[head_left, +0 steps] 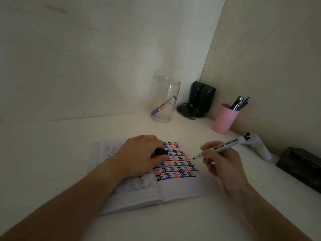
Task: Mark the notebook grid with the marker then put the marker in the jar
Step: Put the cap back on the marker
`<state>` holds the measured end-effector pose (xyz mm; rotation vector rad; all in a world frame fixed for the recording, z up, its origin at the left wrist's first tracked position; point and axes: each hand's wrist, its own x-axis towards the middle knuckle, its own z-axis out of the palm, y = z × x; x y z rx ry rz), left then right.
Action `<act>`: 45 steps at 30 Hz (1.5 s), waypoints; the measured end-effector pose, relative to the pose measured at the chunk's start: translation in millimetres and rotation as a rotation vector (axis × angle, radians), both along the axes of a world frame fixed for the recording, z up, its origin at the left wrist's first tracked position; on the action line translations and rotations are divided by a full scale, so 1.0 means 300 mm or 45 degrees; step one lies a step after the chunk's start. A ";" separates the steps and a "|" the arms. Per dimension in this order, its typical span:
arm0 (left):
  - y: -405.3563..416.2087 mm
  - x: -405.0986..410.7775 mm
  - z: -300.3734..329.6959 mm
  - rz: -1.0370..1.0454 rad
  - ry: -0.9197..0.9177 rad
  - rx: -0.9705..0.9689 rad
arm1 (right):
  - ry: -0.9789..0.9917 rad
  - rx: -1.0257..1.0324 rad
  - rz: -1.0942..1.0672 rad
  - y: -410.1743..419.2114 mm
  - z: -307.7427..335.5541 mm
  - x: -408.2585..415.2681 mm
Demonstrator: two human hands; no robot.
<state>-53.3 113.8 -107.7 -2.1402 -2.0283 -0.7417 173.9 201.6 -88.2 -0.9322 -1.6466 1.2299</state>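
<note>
An open notebook (pixel 182 187) lies on the white desk, its right page filled with black, blue and red marks in a grid. My left hand (pixel 139 157) rests on the notebook and grips a black marker cap (pixel 161 151). Just right of the page, my right hand (pixel 224 159) holds an uncapped black marker (pixel 224 145), its tip pointing left, slightly above the page's edge. A clear jar (pixel 165 100) stands at the back of the desk with a blue marker (pixel 164 105) leaning inside it.
A pink cup (pixel 224 119) of pens stands at the back right. Black speakers (pixel 199 100) with cables sit in the corner beside the jar. A white handheld device (pixel 258 146) and a black box (pixel 302 164) lie along the right wall.
</note>
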 end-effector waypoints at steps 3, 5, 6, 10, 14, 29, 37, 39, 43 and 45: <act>-0.001 -0.001 -0.002 -0.004 -0.091 0.033 | 0.103 -0.066 0.039 0.027 0.024 -0.094; -0.003 -0.003 -0.002 0.008 -0.159 0.045 | 0.204 -0.156 0.051 0.039 0.014 -0.146; -0.004 -0.003 0.000 0.018 -0.185 0.048 | 0.277 -0.220 0.049 0.044 0.005 -0.160; -0.001 -0.004 0.003 0.053 -0.249 0.054 | 0.458 -0.376 0.104 0.061 -0.020 -0.153; 0.000 -0.004 0.005 0.084 -0.256 0.043 | 0.522 -0.366 0.158 0.048 -0.022 -0.134; -0.009 0.007 0.014 -0.035 -0.277 0.052 | 0.369 -0.258 0.230 0.016 -0.019 -0.131; -0.036 0.048 0.044 -0.205 -0.299 0.101 | 0.582 -0.372 0.317 0.002 0.010 -0.122; -0.038 0.056 0.044 -0.186 -0.321 0.125 | 0.580 -0.329 0.265 0.000 0.009 -0.122; -0.036 0.057 0.040 -0.105 -0.282 0.132 | 0.540 -0.237 0.186 -0.021 0.005 -0.132; -0.034 0.056 0.038 -0.085 -0.241 0.120 | 0.615 -0.261 0.115 -0.031 0.004 -0.142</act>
